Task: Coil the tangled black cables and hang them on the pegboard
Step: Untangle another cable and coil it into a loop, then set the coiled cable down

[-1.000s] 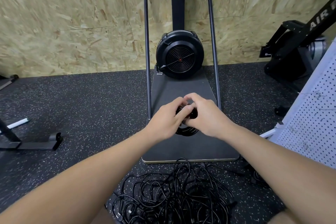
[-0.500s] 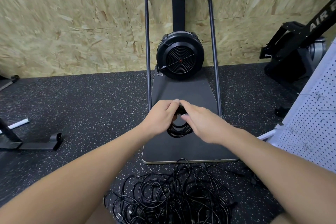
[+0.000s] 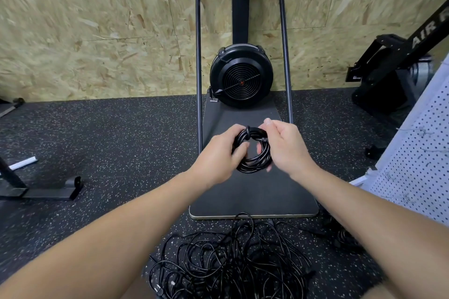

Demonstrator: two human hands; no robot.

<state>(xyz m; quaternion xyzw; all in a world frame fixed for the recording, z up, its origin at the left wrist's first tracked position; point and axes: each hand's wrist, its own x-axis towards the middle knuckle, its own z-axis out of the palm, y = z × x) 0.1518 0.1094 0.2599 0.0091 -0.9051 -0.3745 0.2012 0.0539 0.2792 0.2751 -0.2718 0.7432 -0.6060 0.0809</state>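
head view: both hands are raised in front of the person, above the near half of a dark platform (image 3: 255, 192) that lies on the speckled black floor (image 3: 109, 141). between them is 1 coiled cable (image 3: 254, 150), a small round bundle of several black loops, with a short wrap of cable around the bundle at its top. the left hand (image 3: 218, 153) grips the coil's left side, the thumb reaching into the ring and the fingers curled around the outer loops. the right hand (image 3: 286, 145) holds the coil's right side with curled fingers, the thumb and forefinger pinched together near the top right of the bundle; whether they pinch a cable end there cannot be told. the coil hangs in the air, clear of the platform beneath it.

on the floor just in front of the platform's near edge lies the tangled pile of cables (image 3: 230, 257), many loose black loops heaped over each other, between the 2 forearms. a smaller dark clump of cable shows past the right forearm, near the platform's near right corner.

the white pegboard (image 3: 418, 162) stands at the right edge, leaning, with a few thin wire hooks on it. at the platform's far end a black fan wheel (image 3: 241, 75) sits inside a tall tube frame, against a chipboard wall (image 3: 97, 31).
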